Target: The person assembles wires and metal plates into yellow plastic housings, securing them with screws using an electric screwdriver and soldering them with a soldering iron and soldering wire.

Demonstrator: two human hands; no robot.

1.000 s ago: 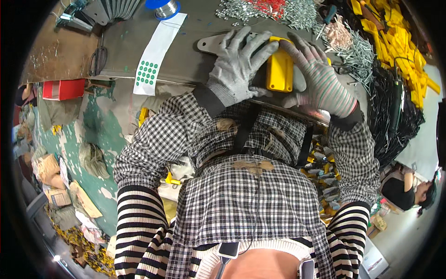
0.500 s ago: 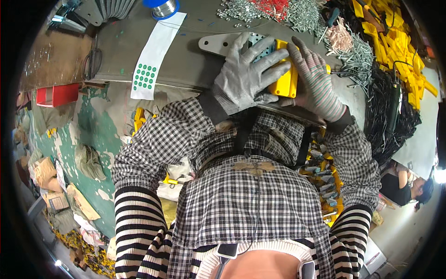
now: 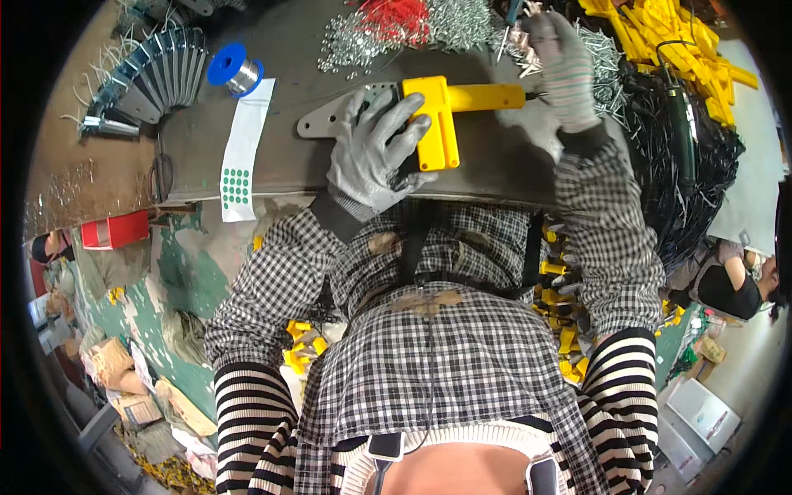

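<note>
A yellow plastic housing [image 3: 437, 136] with a long yellow arm lies on the grey workbench, joined to or resting against a grey metal plate [image 3: 320, 122] with holes. My left hand [image 3: 371, 157], in a grey coated glove, grips the housing's left side, fingers curled over the plate and thumb at the lower edge. Far to the right, my right hand [image 3: 565, 78], in a striped glove, reaches over the pinkish plugs [image 3: 521, 48] and the long silver screws [image 3: 606, 70]. Its fingers are smeared by motion. A screwdriver [image 3: 509, 25] lies just left of them.
Small silver screws [image 3: 462, 23] and red pieces [image 3: 394, 18] are heaped at the back. A solder wire spool [image 3: 238, 73] stands by a white strip of green stickers [image 3: 247, 124]. Metal plates [image 3: 169, 70] fan out far left. Yellow parts [image 3: 660, 37] lie on black plastic [image 3: 652, 157] at right.
My right hand has let go of the yellow housing and moved far right to the fasteners. My left hand keeps its hold. The view has shifted, showing the housing farther left.
</note>
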